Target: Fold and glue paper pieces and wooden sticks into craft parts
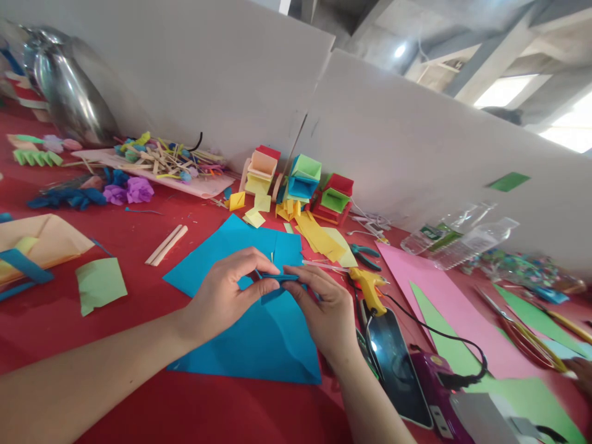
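Note:
Between my two hands is a small folded piece of blue paper point(283, 278), raised over larger blue paper sheets point(259, 345) on the red table. My left hand point(234, 287) pinches its left end between thumb and fingers. At the other end, my right hand point(324, 302) grips it the same way. The fingers cover part of the folds. Just right of my right hand lies a yellow hot glue gun point(369, 288), its cord trailing off to the right.
Small folded-paper boxes point(303, 177) stand by the grey partition. A phone point(400, 364) and purple power strip point(439, 394) lie right, near scissors point(518, 327) and plastic bottles point(476, 240). Wooden sticks point(166, 245), a steel jug point(69, 86) and craft scraps are left. Another person's hand point(580, 373) shows at right.

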Demonstrator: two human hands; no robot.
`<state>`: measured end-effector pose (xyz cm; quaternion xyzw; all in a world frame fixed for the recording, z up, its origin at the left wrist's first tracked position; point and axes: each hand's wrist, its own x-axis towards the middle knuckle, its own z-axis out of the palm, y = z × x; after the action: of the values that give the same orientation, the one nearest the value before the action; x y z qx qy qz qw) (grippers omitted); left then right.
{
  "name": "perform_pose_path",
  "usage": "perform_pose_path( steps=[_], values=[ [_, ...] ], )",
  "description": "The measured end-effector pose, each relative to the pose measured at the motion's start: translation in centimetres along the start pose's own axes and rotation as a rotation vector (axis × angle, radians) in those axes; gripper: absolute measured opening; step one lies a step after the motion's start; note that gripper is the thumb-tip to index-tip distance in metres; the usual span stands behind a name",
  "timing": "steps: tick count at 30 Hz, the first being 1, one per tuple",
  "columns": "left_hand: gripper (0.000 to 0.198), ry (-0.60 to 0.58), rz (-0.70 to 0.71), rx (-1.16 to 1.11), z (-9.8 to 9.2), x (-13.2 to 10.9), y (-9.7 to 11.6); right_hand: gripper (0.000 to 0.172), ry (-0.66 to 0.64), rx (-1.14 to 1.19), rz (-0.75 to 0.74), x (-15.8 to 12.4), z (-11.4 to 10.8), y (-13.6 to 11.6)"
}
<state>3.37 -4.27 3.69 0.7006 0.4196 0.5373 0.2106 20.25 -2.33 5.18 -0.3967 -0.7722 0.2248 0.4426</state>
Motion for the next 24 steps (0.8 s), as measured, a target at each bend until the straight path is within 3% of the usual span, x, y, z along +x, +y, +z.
perform_pose_path(
  steps=[14, 24],
  values=[
    [0.015, -0.059, -0.021, -0.039, -0.10, 0.08, -0.09, 0.017, -0.035, 0.027, 0.009, 0.04, -0.05, 0.47],
    [0.025, -0.150, -0.127, -0.160, -0.45, 0.38, 0.09, 0.014, -0.033, 0.048, 0.049, 0.25, -0.30, 0.91]
  ],
)
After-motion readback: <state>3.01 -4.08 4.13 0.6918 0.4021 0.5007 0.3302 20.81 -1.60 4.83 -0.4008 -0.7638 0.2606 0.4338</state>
